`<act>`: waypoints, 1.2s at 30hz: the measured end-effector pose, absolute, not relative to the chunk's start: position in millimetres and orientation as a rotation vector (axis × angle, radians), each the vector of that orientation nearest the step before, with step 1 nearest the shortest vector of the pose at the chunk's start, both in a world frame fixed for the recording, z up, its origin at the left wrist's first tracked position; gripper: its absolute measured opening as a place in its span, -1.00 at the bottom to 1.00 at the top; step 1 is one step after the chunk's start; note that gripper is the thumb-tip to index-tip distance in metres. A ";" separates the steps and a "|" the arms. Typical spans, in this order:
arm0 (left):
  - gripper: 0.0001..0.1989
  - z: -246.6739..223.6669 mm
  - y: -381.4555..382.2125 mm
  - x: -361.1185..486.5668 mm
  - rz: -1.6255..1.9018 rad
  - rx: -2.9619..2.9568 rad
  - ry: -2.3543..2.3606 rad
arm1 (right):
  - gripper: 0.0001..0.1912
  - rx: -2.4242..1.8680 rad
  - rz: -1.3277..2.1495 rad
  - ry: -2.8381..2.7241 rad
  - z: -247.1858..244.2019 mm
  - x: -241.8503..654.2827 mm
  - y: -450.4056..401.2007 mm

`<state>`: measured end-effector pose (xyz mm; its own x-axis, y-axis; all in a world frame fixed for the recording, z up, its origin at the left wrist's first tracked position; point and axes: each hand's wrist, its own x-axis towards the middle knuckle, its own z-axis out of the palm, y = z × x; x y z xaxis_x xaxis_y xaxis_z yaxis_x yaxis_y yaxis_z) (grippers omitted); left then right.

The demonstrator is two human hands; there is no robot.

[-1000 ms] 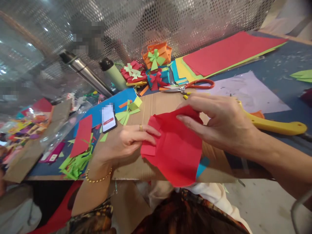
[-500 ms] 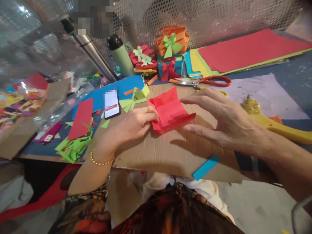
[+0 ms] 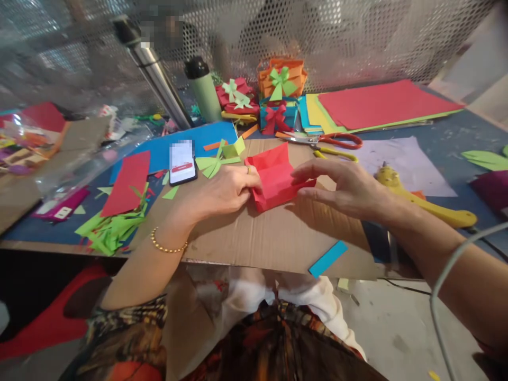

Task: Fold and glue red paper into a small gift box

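Observation:
A folded red paper (image 3: 274, 180) with raised edges lies on the brown cardboard (image 3: 254, 241) in the head view. My left hand (image 3: 228, 193) pinches its left edge between thumb and fingers. At the paper's right side is my right hand (image 3: 343, 188), its thumb and fingers apart around the right edge; the fingertips are at the paper and the hand is not closed on it. A blue paper strip (image 3: 328, 259) rests on the cardboard nearer to me. Green paper pieces (image 3: 216, 163) lie behind my left hand.
Red-handled scissors (image 3: 339, 140) and a yellow glue gun (image 3: 428, 206) lie behind and beside my right hand. A phone (image 3: 183, 164) and green scraps (image 3: 111, 230) are at the left. Bottles, paper boxes with bows and stacked sheets (image 3: 381, 106) line the back. A grey cable (image 3: 448, 275) crosses my right forearm.
My right hand has moved in to the right edge of the red paper, its thumb and fingers nearer each other. My left hand still holds the left edge. The view has shifted slightly.

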<state>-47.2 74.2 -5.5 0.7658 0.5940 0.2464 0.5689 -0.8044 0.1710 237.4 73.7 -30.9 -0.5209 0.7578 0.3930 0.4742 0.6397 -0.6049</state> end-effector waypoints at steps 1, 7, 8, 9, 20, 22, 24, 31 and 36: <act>-0.67 -5.1 73.6 -46.6 0.434 2.873 0.961 | -0.73 -0.971 0.569 -2.191 -32.0 237.9 75.2; -0.63 -1.3 58.7 -34.9 0.469 2.822 1.051 | -0.80 -1.084 0.569 -2.098 -34.6 234.2 83.1; -0.63 -0.6 54.0 -31.7 0.482 2.809 1.047 | -0.78 -1.084 0.566 -2.081 -35.7 232.3 83.9; -0.63 -0.1 49.2 -28.5 0.491 2.794 1.047 | -0.75 -1.075 0.560 -2.071 -37.2 230.4 84.4; -0.85 -1.9 32.4 -15.5 0.392 2.634 1.171 | -0.79 -1.055 0.005 -2.277 -46.5 230.5 70.5; -0.86 0.4 33.7 -14.5 0.380 2.655 1.152 | -0.75 -0.955 0.149 -2.389 -44.4 229.6 66.5; -0.85 3.8 33.8 -13.2 0.377 2.687 1.143 | -0.74 -0.897 0.235 -2.426 -44.0 227.6 63.2; -0.82 21.7 24.4 -14.3 0.273 2.816 1.201 | -0.71 -0.854 0.135 -2.541 -47.2 224.5 60.0; -0.74 31.7 40.8 -29.7 0.554 2.828 1.232 | -0.75 -0.893 0.154 -2.553 -44.2 226.0 58.8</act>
<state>-29.7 40.8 31.7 0.6285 0.7107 0.3161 0.7080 -0.6910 0.1457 226.0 58.8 -44.2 -0.7004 0.6165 0.3597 0.5688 0.7866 -0.2403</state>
